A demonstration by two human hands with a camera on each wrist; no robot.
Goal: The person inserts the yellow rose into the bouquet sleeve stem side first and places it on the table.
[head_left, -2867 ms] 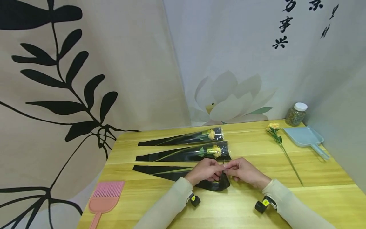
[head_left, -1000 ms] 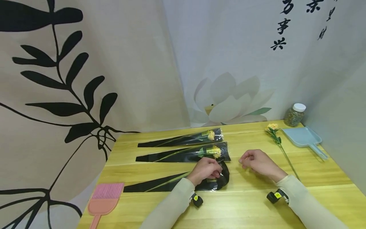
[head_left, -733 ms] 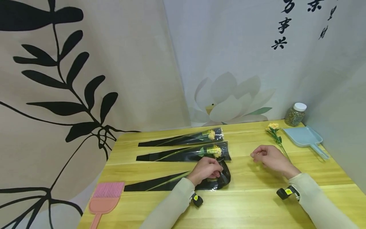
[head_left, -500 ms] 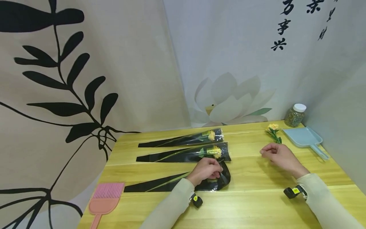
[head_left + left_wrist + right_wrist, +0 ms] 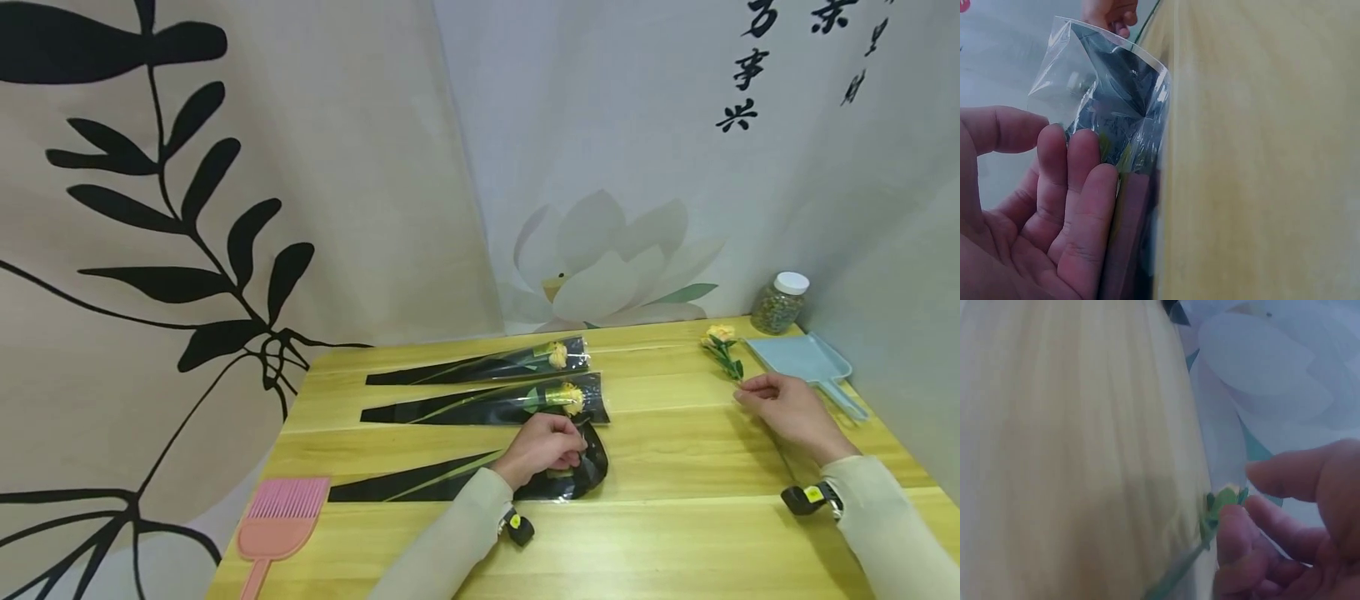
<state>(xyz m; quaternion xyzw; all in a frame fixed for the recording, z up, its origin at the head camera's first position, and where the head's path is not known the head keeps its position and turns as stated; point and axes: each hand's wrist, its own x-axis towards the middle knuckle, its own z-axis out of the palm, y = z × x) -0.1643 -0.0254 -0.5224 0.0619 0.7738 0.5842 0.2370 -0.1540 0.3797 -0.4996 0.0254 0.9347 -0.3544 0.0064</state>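
My left hand [image 5: 543, 450] pinches the clear film edge at the wide end of the nearest black flower sleeve [image 5: 405, 486]. In the left wrist view the clear film [image 5: 1060, 69] of that sleeve stands up beyond the thumb and fingertips. A green stem [image 5: 442, 476] runs along the sleeve; its flower end is mostly hidden by my hand. At the right, my right hand [image 5: 795, 415] is over the stem of a loose yellow flower [image 5: 722, 333], just below its leaves. Its thumb and index finger stand apart in the right wrist view, the flower's green leaves [image 5: 1225, 500] behind them.
Two wrapped yellow flowers in black sleeves [image 5: 450, 369] [image 5: 457, 410] lie behind the left hand. A blue dustpan [image 5: 802, 358] and a white-lidded jar [image 5: 780, 307] stand at the back right. A pink brush [image 5: 277, 533] lies at the front left of the wooden table [image 5: 660, 542].
The right hand has left the sleeve and moved right to the loose flower's stem. The nearest sleeve has shifted, its narrow end nearer the front. The left hand has stayed at its wide end.
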